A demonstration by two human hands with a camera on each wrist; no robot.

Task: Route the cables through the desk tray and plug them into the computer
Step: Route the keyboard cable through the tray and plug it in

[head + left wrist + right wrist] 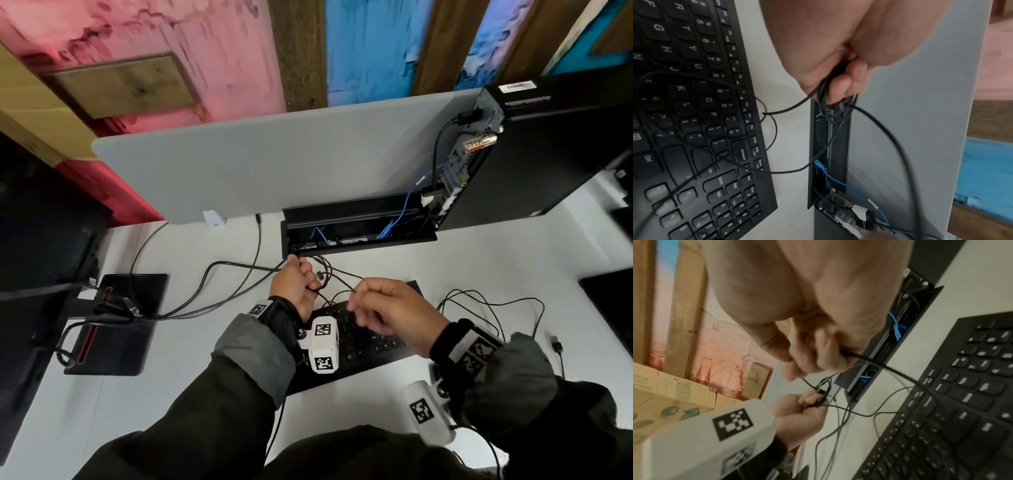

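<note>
My left hand [295,284] [838,76] grips a bunch of thin black cables [325,270] [840,104] just in front of the left end of the open desk tray [359,224] [830,146]. My right hand [383,308] [809,350] pinches one of those black cables [890,368] above the black keyboard [363,342] [694,113] [962,402]. Blue and black cables lie inside the tray. The black computer [534,154] stands at the tray's right end, its rear ports facing left with cables plugged in.
A grey divider panel [274,161] stands behind the tray. A monitor [37,257] with its stand base [116,325] is at the left, thick black cables running from it. Loose thin cables [496,308] and a USB plug [556,343] lie right of the keyboard.
</note>
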